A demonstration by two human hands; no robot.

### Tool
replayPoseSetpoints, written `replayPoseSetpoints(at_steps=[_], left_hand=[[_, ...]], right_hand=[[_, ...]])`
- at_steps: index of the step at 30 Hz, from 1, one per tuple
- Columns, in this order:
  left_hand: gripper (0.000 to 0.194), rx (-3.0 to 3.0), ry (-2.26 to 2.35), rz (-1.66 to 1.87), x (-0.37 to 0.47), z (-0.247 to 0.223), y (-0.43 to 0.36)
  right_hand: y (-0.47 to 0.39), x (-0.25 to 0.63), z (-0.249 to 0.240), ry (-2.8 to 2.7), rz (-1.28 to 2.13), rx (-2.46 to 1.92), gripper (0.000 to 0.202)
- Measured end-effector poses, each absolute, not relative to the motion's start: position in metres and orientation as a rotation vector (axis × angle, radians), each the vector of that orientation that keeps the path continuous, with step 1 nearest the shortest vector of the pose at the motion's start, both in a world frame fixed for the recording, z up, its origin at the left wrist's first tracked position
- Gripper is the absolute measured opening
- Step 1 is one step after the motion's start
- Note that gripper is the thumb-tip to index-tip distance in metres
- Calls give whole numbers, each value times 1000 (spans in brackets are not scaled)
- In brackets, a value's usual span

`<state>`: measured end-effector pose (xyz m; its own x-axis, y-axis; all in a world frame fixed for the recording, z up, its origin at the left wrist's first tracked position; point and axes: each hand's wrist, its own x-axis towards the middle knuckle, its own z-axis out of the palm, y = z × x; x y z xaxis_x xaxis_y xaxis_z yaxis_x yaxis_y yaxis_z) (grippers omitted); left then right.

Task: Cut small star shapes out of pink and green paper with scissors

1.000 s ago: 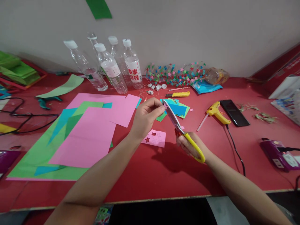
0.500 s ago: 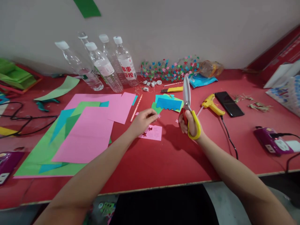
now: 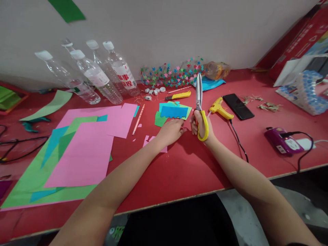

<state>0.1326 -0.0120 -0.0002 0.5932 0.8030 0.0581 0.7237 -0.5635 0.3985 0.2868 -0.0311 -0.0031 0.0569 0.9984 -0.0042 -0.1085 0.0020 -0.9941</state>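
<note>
My right hand (image 3: 201, 127) grips a pair of scissors (image 3: 199, 97) with yellow and red handles. The blades point up toward the wall and lie close together. To its left, my left hand (image 3: 172, 132) is low over the red table with fingers bent together. Whatever its fingertips hold, if anything, is too small to make out. Under the left wrist lies a pink paper scrap (image 3: 164, 149), partly covered. Just beyond the left hand is a small pile of blue and green paper pieces, topped by a blue strip (image 3: 174, 112) with a notched edge.
Large coloured sheets (image 3: 84, 153) cover the table's left side, near a pencil (image 3: 138, 119). Plastic bottles (image 3: 97, 78) stand behind; a star-covered bottle (image 3: 171, 75) lies by the wall. A utility knife (image 3: 178, 95), glue gun (image 3: 221, 108), phone (image 3: 238, 106) and power socket (image 3: 284, 141) sit around.
My left hand has moved right, close to my right hand, off the pink scrap's star-shaped holes. The scissors stay in my right hand. The view has turned slightly right.
</note>
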Motion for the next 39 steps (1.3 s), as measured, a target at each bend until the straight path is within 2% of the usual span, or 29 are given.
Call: replayPoseSetpoints(at_steps=[8, 13, 17, 19, 24, 30, 34, 39], left_hand=[[21, 2377, 1216, 355, 122, -6, -17], [29, 2293, 1427, 462, 71, 6, -27], [54, 2283, 1522, 294, 29, 4, -45], [51, 2279, 1518, 282, 22, -3, -53], [27, 2286, 1371, 390, 29, -15, -60], [21, 2165, 1376, 532, 37, -20, -59], [11, 2034, 1396, 678, 47, -23, -61], [9, 1739, 1299, 879, 60, -23, -69]], right_hand=[[-32, 283, -4, -1043, 1232, -1136, 49], [-34, 281, -6, -1027, 1251, -1149, 46], [-40, 276, -6, -1096, 1278, -1214, 42], [-44, 273, -5, -1182, 1255, -1284, 42], [-52, 266, -2, -1522, 1063, -1555, 32], [-60, 254, -5, -1951, 806, -1708, 28], [-66, 250, -6, -2011, 798, -1722, 27], [-72, 247, -5, -1998, 998, -1565, 29]])
